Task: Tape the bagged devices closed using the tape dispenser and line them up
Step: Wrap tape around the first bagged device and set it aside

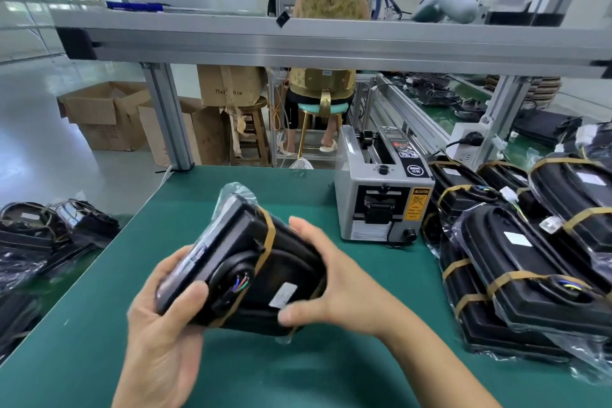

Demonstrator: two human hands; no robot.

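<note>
A black bagged device (245,262) with brown tape bands round it is held tilted above the green table (99,325). My left hand (165,318) grips its near left end, thumb on top. My right hand (324,278) grips its right side, fingers over the far edge and thumb near a white label. The bag's loose plastic end sticks up at the far side. The grey tape dispenser (381,195) stands on the table behind and to the right. A row of taped bagged devices (536,262) leans together along the right edge.
Untaped black devices in bags (49,235) lie piled at the left. An aluminium frame rail (331,40) crosses overhead, with a post (169,116) at the table's far left. A person sits on a stool (323,109) beyond, beside cardboard boxes (109,116). A conveyor (430,99) runs away at right.
</note>
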